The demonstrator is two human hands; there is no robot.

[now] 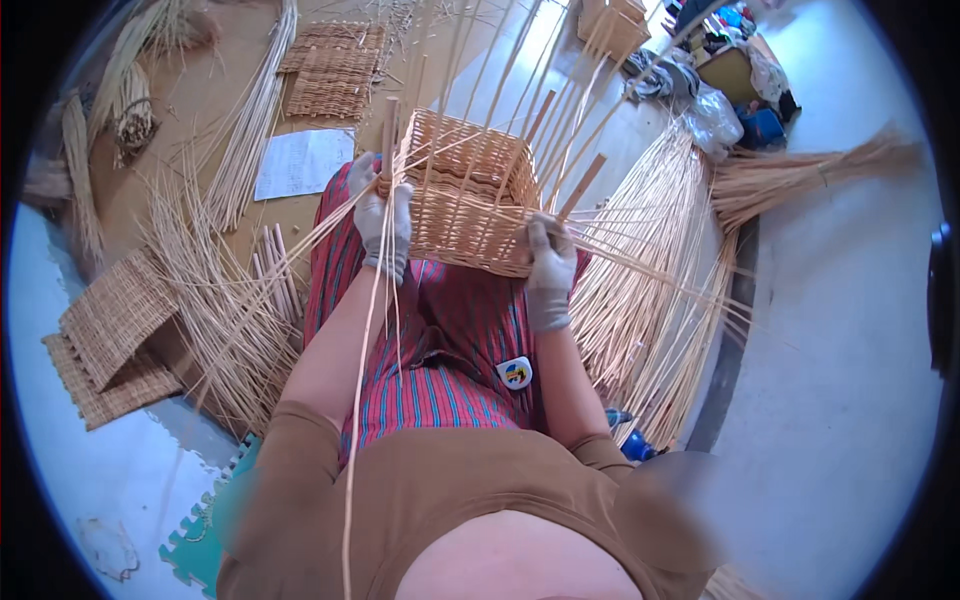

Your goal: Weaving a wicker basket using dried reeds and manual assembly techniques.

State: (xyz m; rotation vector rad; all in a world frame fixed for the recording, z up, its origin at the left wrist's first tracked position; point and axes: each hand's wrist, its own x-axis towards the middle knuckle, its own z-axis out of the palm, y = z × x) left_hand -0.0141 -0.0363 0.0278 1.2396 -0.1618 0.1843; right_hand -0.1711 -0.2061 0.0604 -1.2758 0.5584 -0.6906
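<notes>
A half-woven rectangular wicker basket rests over my lap, with long loose stakes fanning upward and to the sides. Thicker wooden pegs stand at its corners. My left hand, in a pale glove, is closed around the left near corner, where several strands cross its fingers. One long cane strand hangs from there past my left forearm. On the right near corner, my right hand, gloved too, is closed with its fingertips over the woven wall. Some strands run out to the right from beneath it.
Loose cane bundles spread over the floor to my right, and more canes lie left. Woven panels sit at far left, others ahead. A paper sheet lies beyond my left knee. Another wicker basket stands far ahead.
</notes>
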